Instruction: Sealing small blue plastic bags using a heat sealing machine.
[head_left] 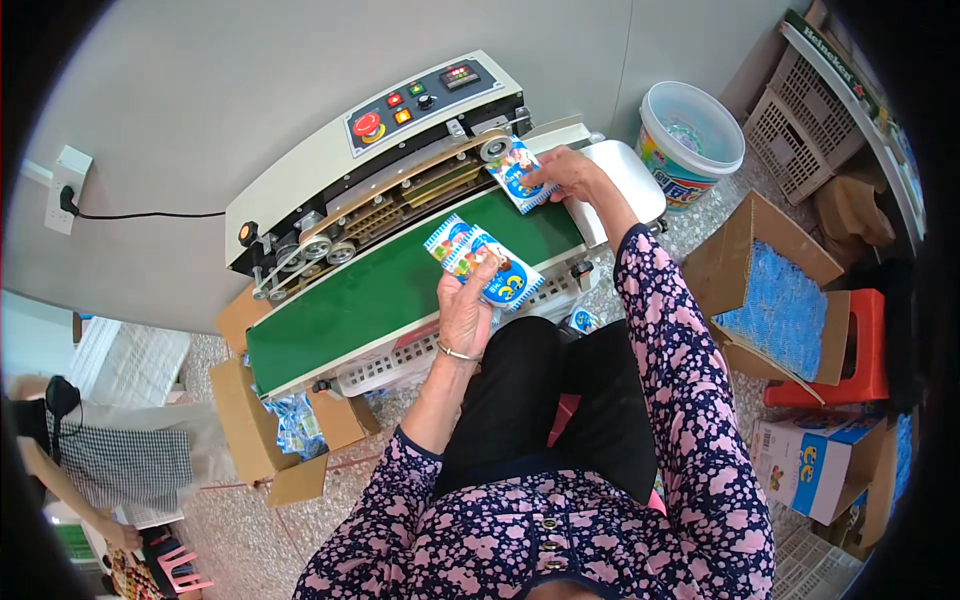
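Over the near edge of a green conveyor belt point(400, 290), my left hand point(467, 308) is closed on a few blue and white snack packets point(500, 268), fanned one over another. My right hand point(572, 176) pinches another blue and white packet point(518, 178) at the right end of the band sealing machine point(370, 150). That packet's top edge is up against the machine's round wheel point(496, 148) and brown band. A red stop button point(368, 125) and several smaller buttons sit on the machine's panel.
Below the belt's left end, a cardboard box point(235, 420) holds packets. A white bucket point(695, 130) stands beyond the belt's right end. Right of me, a carton point(720, 260) of blue packets is by a red stool point(865, 350). Another person point(110, 455) is at far left.
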